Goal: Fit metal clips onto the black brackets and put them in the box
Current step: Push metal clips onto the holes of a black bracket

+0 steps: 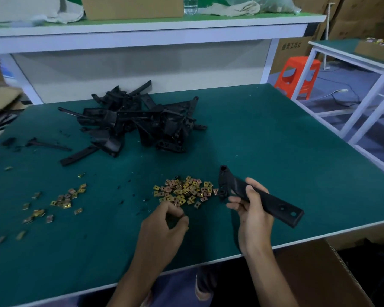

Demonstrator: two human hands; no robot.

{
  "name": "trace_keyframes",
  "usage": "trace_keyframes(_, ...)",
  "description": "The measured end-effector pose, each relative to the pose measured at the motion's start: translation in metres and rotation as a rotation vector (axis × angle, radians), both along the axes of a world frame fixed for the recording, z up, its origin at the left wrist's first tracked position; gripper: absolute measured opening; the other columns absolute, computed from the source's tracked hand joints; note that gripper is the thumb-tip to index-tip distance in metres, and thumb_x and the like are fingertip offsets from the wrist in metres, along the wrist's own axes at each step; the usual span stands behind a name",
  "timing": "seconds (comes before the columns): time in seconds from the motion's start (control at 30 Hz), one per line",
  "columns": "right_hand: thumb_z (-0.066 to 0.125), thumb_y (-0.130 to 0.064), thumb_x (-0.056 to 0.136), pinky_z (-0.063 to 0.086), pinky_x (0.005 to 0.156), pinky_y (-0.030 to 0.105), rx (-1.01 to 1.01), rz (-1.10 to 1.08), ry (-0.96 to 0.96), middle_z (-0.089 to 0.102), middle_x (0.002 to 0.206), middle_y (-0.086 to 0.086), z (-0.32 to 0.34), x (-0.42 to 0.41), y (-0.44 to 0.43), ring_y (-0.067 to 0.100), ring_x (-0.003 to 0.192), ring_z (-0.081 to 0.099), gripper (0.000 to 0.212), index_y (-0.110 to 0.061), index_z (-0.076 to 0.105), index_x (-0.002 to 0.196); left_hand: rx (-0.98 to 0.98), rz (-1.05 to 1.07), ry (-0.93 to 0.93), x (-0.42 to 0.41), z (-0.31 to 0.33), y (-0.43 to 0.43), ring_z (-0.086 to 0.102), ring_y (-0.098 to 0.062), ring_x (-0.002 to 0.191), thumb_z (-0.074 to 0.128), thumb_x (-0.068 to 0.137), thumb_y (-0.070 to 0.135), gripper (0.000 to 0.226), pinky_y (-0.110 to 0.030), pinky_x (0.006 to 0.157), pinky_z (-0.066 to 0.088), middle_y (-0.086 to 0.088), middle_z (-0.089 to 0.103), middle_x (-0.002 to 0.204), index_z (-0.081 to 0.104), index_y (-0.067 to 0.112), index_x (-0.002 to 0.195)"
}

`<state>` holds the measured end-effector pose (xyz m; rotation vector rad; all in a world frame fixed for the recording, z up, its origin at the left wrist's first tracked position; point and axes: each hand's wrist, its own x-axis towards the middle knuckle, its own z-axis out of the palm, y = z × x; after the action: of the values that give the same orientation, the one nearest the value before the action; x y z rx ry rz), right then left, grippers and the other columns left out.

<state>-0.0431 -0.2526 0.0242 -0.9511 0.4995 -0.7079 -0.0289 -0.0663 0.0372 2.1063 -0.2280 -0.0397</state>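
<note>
My right hand [251, 209] grips a long black bracket [273, 201] round its middle and holds it tilted above the green table, its forked end [223, 185] toward the clip pile. A heap of gold metal clips [184, 191] lies just left of that end. My left hand [166, 220] hovers at the pile's near edge, thumb and forefinger pinched together on what looks like a small clip, mostly hidden. More black brackets [138, 122] are heaped at the back of the table. An open cardboard box [319, 273] stands below the table's front right edge.
Scattered clips [62, 201] lie on the table [275, 140] at the left, with loose bracket pieces [75, 157] behind them. A white shelf [142, 34] runs overhead at the back. An orange stool [297, 74] and a white frame [364, 111] stand to the right.
</note>
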Motion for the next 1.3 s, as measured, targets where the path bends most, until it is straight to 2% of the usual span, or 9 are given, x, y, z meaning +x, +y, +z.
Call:
trace_keyframes(0.17, 0.049, -0.004, 0.104, 0.053, 0.053, 0.025, 0.066, 0.155, -0.05, 0.069, 0.081, 0.008, 0.007, -0.01, 0.026, 0.013, 0.06, 0.062, 0.02, -0.009, 0.068, 0.108, -0.324, -0.028, 0.135, -0.001, 0.015, 0.006, 0.064, 0.001, 0.068, 0.072, 0.09, 0.009, 0.022, -0.012, 0.063, 0.048, 0.008, 0.073, 0.085, 0.073, 0.028, 0.101)
trace_keyframes(0.23, 0.051, -0.004, 0.103, 0.053, 0.054, 0.024, 0.062, 0.198, -0.046, 0.07, 0.082, 0.006, 0.008, -0.017, 0.036, 0.012, 0.061, 0.062, 0.019, -0.007, 0.067, 0.113, -0.369, -0.056, 0.162, -0.005, 0.017, 0.009, 0.065, 0.0, 0.069, 0.071, 0.091, 0.009, 0.023, -0.014, 0.064, 0.05, 0.009, 0.075, 0.085, 0.078, 0.031, 0.097)
trace_keyframes(0.33, 0.055, -0.005, 0.101, 0.053, 0.053, 0.024, 0.091, 0.223, -0.055, 0.071, 0.085, 0.007, 0.014, -0.027, 0.04, 0.012, 0.062, 0.062, 0.02, -0.01, 0.07, 0.113, -0.467, -0.046, 0.257, -0.013, 0.019, 0.012, 0.064, -0.004, 0.068, 0.073, 0.088, 0.029, 0.008, -0.017, 0.063, 0.052, 0.002, 0.075, 0.081, 0.079, 0.033, 0.091)
trace_keyframes(0.43, 0.059, -0.011, 0.097, 0.052, 0.052, 0.022, 0.12, 0.227, -0.091, 0.073, 0.087, 0.008, 0.023, -0.031, 0.039, 0.012, 0.063, 0.065, 0.019, -0.015, 0.073, 0.11, -0.615, -0.014, 0.38, -0.022, 0.021, 0.009, 0.061, -0.009, 0.067, 0.073, 0.07, 0.045, 0.029, -0.019, 0.059, 0.051, -0.003, 0.071, 0.076, 0.08, 0.023, 0.089)
trace_keyframes(0.63, 0.066, -0.019, 0.09, 0.054, 0.061, 0.022, -0.015, 0.322, -0.142, 0.074, 0.095, 0.006, 0.035, -0.035, 0.047, 0.011, 0.073, 0.067, 0.025, -0.024, 0.074, 0.113, -0.965, -0.092, 0.59, -0.029, 0.041, -0.001, 0.058, -0.008, 0.061, 0.069, 0.077, 0.019, 0.017, -0.018, 0.057, 0.053, -0.004, 0.064, 0.069, 0.081, 0.011, 0.086)
trace_keyframes(0.83, 0.068, -0.013, 0.089, 0.056, 0.069, 0.024, -0.094, 0.385, -0.176, 0.074, 0.099, 0.003, 0.04, -0.043, 0.047, 0.012, 0.082, 0.068, 0.025, -0.027, 0.073, 0.109, -0.95, -0.149, 0.595, -0.031, 0.055, 0.007, 0.054, -0.007, 0.059, 0.071, 0.077, 0.027, 0.011, -0.018, 0.056, 0.051, 0.0, 0.06, 0.067, 0.079, 0.018, 0.076)
trace_keyframes(1.0, 0.077, -0.026, 0.08, 0.058, 0.072, 0.027, -0.211, 0.395, -0.16, 0.073, 0.105, 0.005, 0.044, -0.044, 0.045, 0.017, 0.087, 0.07, 0.027, -0.031, 0.072, 0.106, -0.935, -0.151, 0.588, -0.033, 0.056, 0.01, 0.052, -0.007, 0.059, 0.072, 0.077, 0.03, 0.014, -0.018, 0.055, 0.048, 0.0, 0.06, 0.066, 0.076, 0.018, 0.07)
trace_keyframes(1.2, 0.076, -0.033, 0.09, 0.056, 0.08, 0.02, -0.41, 0.353, -0.147, 0.069, 0.114, -0.004, 0.04, -0.045, 0.041, 0.009, 0.099, 0.069, 0.027, -0.034, 0.068, 0.115, -0.834, -0.13, 0.534, -0.035, 0.051, 0.015, 0.045, -0.008, 0.058, 0.073, 0.073, 0.038, 0.018, -0.02, 0.056, 0.042, 0.002, 0.054, 0.062, 0.074, 0.022, 0.065)
trace_keyframes(1.3, 0.076, -0.036, 0.091, 0.057, 0.079, 0.022, -0.417, 0.346, -0.128, 0.069, 0.118, 0.0, 0.035, -0.048, 0.043, 0.013, 0.1, 0.07, 0.03, -0.032, 0.067, 0.119, -0.851, -0.15, 0.547, -0.038, 0.048, 0.015, 0.044, -0.008, 0.056, 0.074, 0.073, 0.039, 0.019, -0.019, 0.054, 0.039, 0.003, 0.053, 0.06, 0.074, 0.021, 0.065)
